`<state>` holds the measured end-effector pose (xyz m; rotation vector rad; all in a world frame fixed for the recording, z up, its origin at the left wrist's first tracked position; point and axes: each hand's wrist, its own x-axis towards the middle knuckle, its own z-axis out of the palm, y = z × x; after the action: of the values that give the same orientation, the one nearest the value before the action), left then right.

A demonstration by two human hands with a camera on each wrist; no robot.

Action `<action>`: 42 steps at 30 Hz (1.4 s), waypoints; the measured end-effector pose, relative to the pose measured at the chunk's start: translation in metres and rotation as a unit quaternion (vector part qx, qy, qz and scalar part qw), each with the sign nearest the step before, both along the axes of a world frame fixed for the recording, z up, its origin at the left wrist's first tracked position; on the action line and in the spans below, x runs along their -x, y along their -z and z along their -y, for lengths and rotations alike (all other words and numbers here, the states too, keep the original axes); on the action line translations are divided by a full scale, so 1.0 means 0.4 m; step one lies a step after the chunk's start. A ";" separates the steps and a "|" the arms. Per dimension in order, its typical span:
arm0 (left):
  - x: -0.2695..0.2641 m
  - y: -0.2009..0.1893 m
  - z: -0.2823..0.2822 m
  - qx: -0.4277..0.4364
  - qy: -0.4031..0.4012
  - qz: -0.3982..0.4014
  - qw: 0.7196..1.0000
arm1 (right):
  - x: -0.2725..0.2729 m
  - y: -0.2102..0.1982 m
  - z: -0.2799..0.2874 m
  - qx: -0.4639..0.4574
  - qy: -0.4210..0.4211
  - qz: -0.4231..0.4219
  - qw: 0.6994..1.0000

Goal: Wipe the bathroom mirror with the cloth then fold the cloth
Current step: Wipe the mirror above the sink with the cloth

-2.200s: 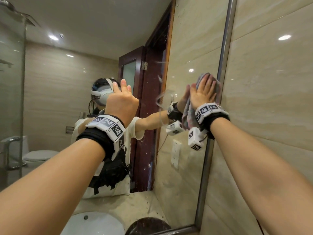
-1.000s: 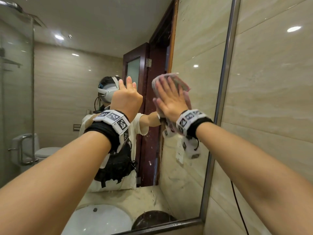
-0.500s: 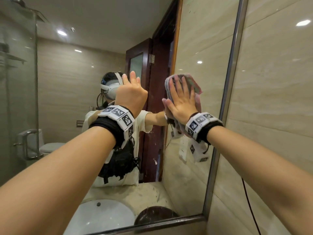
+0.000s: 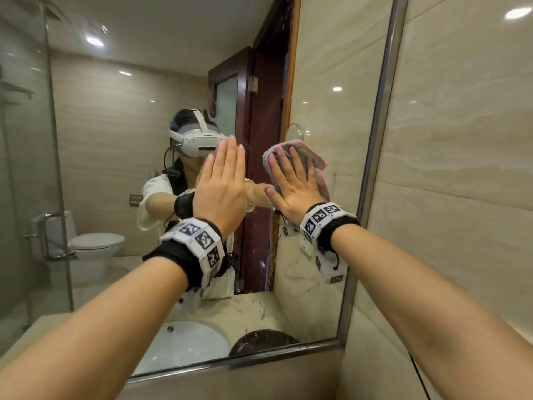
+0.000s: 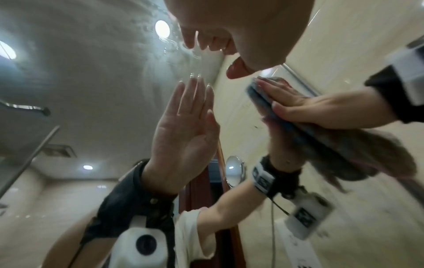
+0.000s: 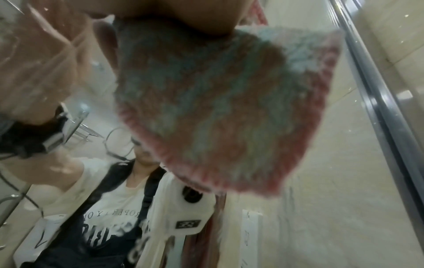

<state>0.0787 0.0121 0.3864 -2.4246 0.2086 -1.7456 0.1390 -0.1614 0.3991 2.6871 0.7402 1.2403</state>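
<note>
The wall mirror [image 4: 115,145] fills the left and middle of the head view. A folded pink, grey and blue cloth [image 4: 315,164] lies flat against the glass near the mirror's right side. My right hand [image 4: 288,174] presses it there with straight, spread fingers. My left hand [image 4: 227,168] rests flat on the glass just left of the cloth, fingers straight and together, holding nothing. In the left wrist view my left hand [image 5: 206,39] meets its own reflection, and my right hand [image 5: 309,108] covers the cloth [image 5: 298,130]. The cloth [image 6: 218,99] hangs below my palm in the right wrist view.
The mirror's metal frame [image 4: 377,140] runs down just right of the cloth, with beige wall tiles [image 4: 461,168] beyond it. Reflected in the glass are a white sink [image 4: 184,342], a dark round object [image 4: 259,339], a toilet [image 4: 95,243] and a glass shower partition [image 4: 54,168].
My right hand has slid the cloth left, away from the mirror's right frame, and then back a little. My left hand has stayed against the glass.
</note>
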 end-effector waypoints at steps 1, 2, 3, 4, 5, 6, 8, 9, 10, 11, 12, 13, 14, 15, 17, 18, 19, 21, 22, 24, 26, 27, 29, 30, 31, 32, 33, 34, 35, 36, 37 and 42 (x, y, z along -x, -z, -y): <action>-0.004 0.020 0.007 0.007 -0.015 -0.014 1.000 | 0.000 -0.001 0.001 -0.001 0.000 0.001 1.000; -0.006 0.038 0.010 0.019 -0.038 -0.032 0.999 | 0.002 -0.003 0.002 -0.002 0.000 0.001 1.000; -0.007 0.049 0.011 0.035 -0.060 -0.051 0.996 | 0.003 -0.003 0.003 -0.001 -0.002 0.002 1.000; -0.013 0.058 0.009 0.047 -0.076 -0.068 0.994 | 0.004 -0.003 0.001 0.000 -0.004 -0.001 1.000; -0.012 0.057 0.010 0.052 -0.084 -0.081 0.992 | 0.003 -0.005 -0.001 -0.003 -0.005 -0.009 1.000; -0.011 0.052 0.011 0.050 -0.085 -0.093 0.991 | 0.002 -0.009 -0.002 -0.016 -0.002 -0.018 1.000; -0.004 0.038 0.008 0.040 -0.066 -0.105 0.991 | -0.005 -0.032 0.004 -0.091 0.020 -0.033 0.995; 0.001 0.031 0.006 0.036 -0.052 -0.103 0.993 | -0.012 -0.051 0.014 -0.148 0.040 -0.034 0.988; 0.007 0.025 0.003 0.033 -0.039 -0.104 0.993 | -0.020 -0.073 0.031 -0.204 0.066 -0.034 0.976; 0.011 0.022 0.000 0.025 -0.032 -0.113 0.993 | -0.029 -0.093 0.052 -0.246 0.093 -0.031 0.964; 0.012 0.023 -0.004 0.011 -0.038 -0.121 0.992 | -0.035 -0.108 0.070 -0.268 0.115 -0.026 0.956; 0.005 0.026 -0.011 -0.006 -0.043 -0.119 0.992 | -0.039 -0.115 0.084 -0.275 0.128 -0.020 0.953; 0.003 0.024 -0.012 -0.012 -0.042 -0.116 0.992 | -0.040 -0.117 0.091 -0.277 0.132 -0.015 0.952; 0.013 0.012 -0.006 -0.007 -0.041 -0.110 0.993 | -0.042 -0.115 0.091 -0.283 0.129 -0.012 0.950; 0.015 0.001 0.004 -0.001 -0.035 -0.096 0.995 | -0.040 -0.101 0.085 -0.304 0.121 -0.012 0.945; 0.012 0.000 0.005 -0.003 -0.037 -0.104 0.994 | -0.039 -0.089 0.084 -0.308 0.124 -0.013 0.943; 0.010 -0.002 0.004 -0.010 -0.041 -0.108 0.993 | -0.038 -0.076 0.087 -0.306 0.128 -0.015 0.943; 0.014 -0.004 -0.001 -0.023 -0.065 -0.112 0.991 | -0.034 -0.035 0.099 -0.292 0.135 -0.031 0.946; 0.010 0.001 -0.002 -0.035 -0.077 -0.102 0.991 | -0.030 -0.006 0.106 -0.285 0.138 -0.042 0.947; -0.004 0.005 -0.004 -0.041 -0.074 -0.085 0.993 | -0.031 0.063 0.122 -0.283 0.146 -0.057 0.946; -0.003 0.001 -0.002 -0.051 -0.084 -0.079 0.992 | -0.031 0.123 0.132 -0.288 0.155 -0.065 0.943; -0.003 -0.001 -0.002 -0.056 -0.096 -0.082 0.990 | -0.032 0.143 0.134 -0.290 0.160 -0.068 0.941; -0.006 -0.001 -0.002 -0.069 -0.116 -0.090 0.987 | -0.034 0.164 0.135 -0.291 0.163 -0.078 0.939; -0.008 -0.002 -0.003 -0.078 -0.120 -0.089 0.986 | -0.034 0.165 0.133 -0.294 0.162 -0.080 0.939; -0.009 -0.002 -0.006 -0.086 -0.123 -0.086 0.985 | -0.033 0.163 0.129 -0.299 0.161 -0.076 0.938; -0.010 -0.002 -0.008 -0.091 -0.124 -0.079 0.985 | -0.031 0.158 0.124 -0.303 0.163 -0.070 0.936; -0.012 -0.002 -0.011 -0.091 -0.123 -0.067 0.986 | -0.035 0.150 0.119 -0.305 0.163 -0.063 0.936; -0.015 -0.002 -0.014 -0.094 -0.119 -0.056 0.987 | -0.034 0.134 0.114 -0.301 0.162 -0.053 0.938; -0.017 -0.002 -0.017 -0.099 -0.117 -0.047 0.987 | -0.033 0.112 0.109 -0.288 0.160 -0.040 0.943; -0.018 -0.001 -0.018 -0.104 -0.123 -0.044 0.986 | -0.030 0.085 0.102 -0.265 0.154 -0.028 0.952; -0.018 0.001 -0.021 -0.108 -0.128 -0.034 0.985 | -0.029 0.053 0.093 -0.235 0.140 -0.021 0.962; -0.018 0.004 -0.033 -0.138 -0.109 -0.002 0.984 | -0.007 -0.060 0.010 -0.118 0.044 0.003 0.992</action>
<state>0.0859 0.0253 0.3848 -2.1640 0.1667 -1.5080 0.1417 -0.1656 0.4229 2.8628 0.4953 1.3923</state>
